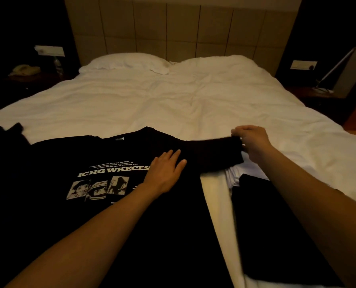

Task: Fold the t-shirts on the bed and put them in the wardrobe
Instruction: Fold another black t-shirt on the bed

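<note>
Black t-shirt (115, 204) with a white print lies flat, face up, on the white bed (173, 104). Your left hand (164, 173) presses flat on its chest with fingers spread; your right hand (251, 142) pinches the end of its sleeve (214, 154). Just right of it, a folded dark garment (276, 225) lies on white cloth. Two soft pillows (127, 61) rest against the padded, square-panelled headboard (183, 28).

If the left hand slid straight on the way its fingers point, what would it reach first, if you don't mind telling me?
The left hand lies flat on the black t-shirt, fingers aimed up and right. It would probably first reach the sleeve that the right hand pinches; depth there is unclear.
</note>
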{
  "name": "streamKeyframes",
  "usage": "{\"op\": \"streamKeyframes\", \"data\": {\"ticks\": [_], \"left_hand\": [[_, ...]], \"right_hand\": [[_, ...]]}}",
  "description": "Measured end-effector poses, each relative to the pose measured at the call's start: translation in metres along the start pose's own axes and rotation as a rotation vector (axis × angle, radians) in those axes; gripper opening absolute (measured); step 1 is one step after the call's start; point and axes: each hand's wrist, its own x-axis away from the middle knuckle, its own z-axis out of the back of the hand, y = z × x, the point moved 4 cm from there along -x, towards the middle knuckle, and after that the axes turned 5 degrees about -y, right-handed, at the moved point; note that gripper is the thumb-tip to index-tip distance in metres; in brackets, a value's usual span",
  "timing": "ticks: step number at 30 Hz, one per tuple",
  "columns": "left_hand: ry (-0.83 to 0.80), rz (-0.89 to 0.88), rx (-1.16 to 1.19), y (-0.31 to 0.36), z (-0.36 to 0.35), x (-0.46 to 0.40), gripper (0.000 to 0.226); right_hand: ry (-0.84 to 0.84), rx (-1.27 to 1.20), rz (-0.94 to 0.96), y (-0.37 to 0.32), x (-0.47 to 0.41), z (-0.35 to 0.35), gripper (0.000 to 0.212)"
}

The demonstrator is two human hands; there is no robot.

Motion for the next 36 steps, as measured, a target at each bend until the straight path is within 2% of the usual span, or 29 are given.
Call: {"op": "streamKeyframes", "data": {"ticks": [2,4,7,10,13,16,18,20,21,23,26,28,32,34,36], "left_hand": [[-0.02,0.011,-0.061,-0.005,-0.012,0.0,0.059],[-0.023,0.007,-0.114,-0.009,-0.021,0.001,0.059],[-0.004,0.004,-0.137,-0.013,-0.025,0.0,0.059],[-0.013,-0.002,-0.144,-0.013,-0.025,0.002,0.057],[-0.03,-0.007,-0.14,-0.014,-0.027,0.003,0.056],[-0.034,-0.001,-0.146,-0.016,-0.028,0.001,0.057],[-0.033,-0.001,-0.156,-0.017,-0.029,0.0,0.058],[-0.037,-0.003,-0.16,-0.017,-0.029,0.0,0.058],[-0.04,-0.002,-0.158,-0.016,-0.029,0.0,0.058],[-0.042,-0.001,-0.154,-0.016,-0.029,0.001,0.059],[-0.039,-0.001,-0.155,-0.015,-0.029,0.0,0.059],[-0.032,0.005,-0.161,-0.015,-0.029,0.0,0.059],[-0.011,0.004,-0.159,-0.015,-0.03,0.001,0.059],[-0.007,0.003,-0.152,-0.015,-0.03,0.001,0.059],[-0.001,-0.003,-0.142,-0.015,-0.029,0.001,0.059]], "right_hand": [[-0.067,0.095,-0.065,0.01,0.0,0.002,0.016],[-0.034,0.293,-0.062,0.011,-0.001,0.004,0.019],[0.034,0.654,-0.017,0.002,0.001,0.003,0.041],[-0.053,1.006,0.0,0.002,0.005,-0.013,0.054],[-0.129,1.189,-0.053,0.008,0.007,-0.023,0.062],[-0.224,1.385,-0.04,0.01,0.009,-0.031,0.058],[-0.295,1.458,0.026,0.013,0.006,-0.037,0.043],[-0.316,1.41,0.133,0.011,-0.001,-0.04,0.024],[-0.309,1.315,0.175,0.007,-0.003,-0.038,0.022],[-0.269,0.947,0.196,-0.004,-0.005,-0.031,0.02],[-0.232,0.209,-0.016,-0.005,-0.004,-0.021,0.003],[-0.22,-0.046,-0.161,0.005,-0.008,-0.021,0.009],[-0.241,-0.158,-0.25,0.013,-0.013,-0.023,0.01],[-0.315,-0.073,-0.263,0.014,-0.01,-0.026,0.021],[-0.374,0.115,-0.244,0.015,-0.007,-0.03,0.026]]}}
